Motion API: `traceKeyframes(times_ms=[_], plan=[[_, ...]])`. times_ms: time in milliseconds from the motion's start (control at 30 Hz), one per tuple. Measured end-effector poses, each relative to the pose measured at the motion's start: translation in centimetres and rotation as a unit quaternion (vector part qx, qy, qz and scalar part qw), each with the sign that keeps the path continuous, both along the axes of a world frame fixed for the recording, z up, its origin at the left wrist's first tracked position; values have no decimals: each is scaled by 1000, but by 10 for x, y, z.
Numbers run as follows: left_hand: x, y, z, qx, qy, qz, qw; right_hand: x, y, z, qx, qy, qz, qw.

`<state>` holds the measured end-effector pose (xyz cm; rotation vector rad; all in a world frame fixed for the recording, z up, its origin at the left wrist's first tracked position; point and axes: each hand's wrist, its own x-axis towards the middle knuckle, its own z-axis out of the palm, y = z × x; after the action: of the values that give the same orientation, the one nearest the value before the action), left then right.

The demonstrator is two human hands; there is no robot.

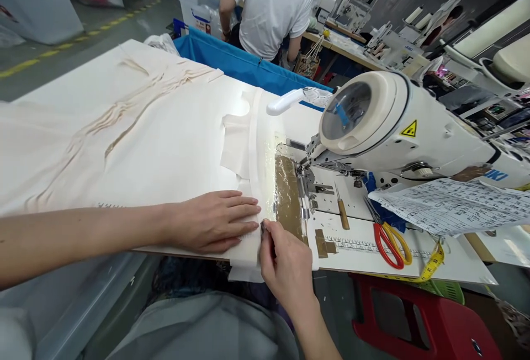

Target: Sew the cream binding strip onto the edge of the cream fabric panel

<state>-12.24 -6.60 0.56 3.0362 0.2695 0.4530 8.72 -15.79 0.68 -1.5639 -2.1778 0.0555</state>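
My left hand [215,221] lies flat with fingers stretched out on a cream fabric piece [237,147] at the table's front edge. Close beside its fingertips, my right hand [287,263] is closed in a pinch at the fabric's right edge. A small dark tip shows between its thumb and forefinger, but I cannot make out what it is. The fabric has a long folded strip [254,150] along its right side. Just right of the hands is the sewing machine [372,111], with brown tape [289,189] on the table beside its needle area.
Bunched cream fabric [111,117] covers the table's left. Right of the needle lie an awl [343,213], red-and-yellow-handled scissors [389,245], a yellow tape measure [433,263] and printed sheets [459,205]. A red stool [430,316] stands below. Beyond the blue cloth bin [232,64] sits a co-worker [275,9].
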Motion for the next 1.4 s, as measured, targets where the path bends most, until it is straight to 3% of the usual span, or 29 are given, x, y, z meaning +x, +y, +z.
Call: traceKeyframes(times_ms=[200,400,700,933,1133,1233,1400], plan=[[0,1,0,6,-13,5,1000,19,-21,12,-54,34,24,998],[0,6,1,-7,-16,46,999,7,0,1,-29,16,-3,999],[3,1,-3,-23,-13,6,1000,1,8,-2,-14,66,-35,997],[3,2,-1,-17,-27,-2,999,-4,13,-6,-10,28,-32,999],[3,2,0,-19,-25,3,1000,10,-6,10,-42,12,11,999],[2,2,-1,-18,-15,3,1000,20,-15,15,-85,38,17,996],[0,2,-1,-31,1,-8,999,23,-17,3,-96,137,-34,985]])
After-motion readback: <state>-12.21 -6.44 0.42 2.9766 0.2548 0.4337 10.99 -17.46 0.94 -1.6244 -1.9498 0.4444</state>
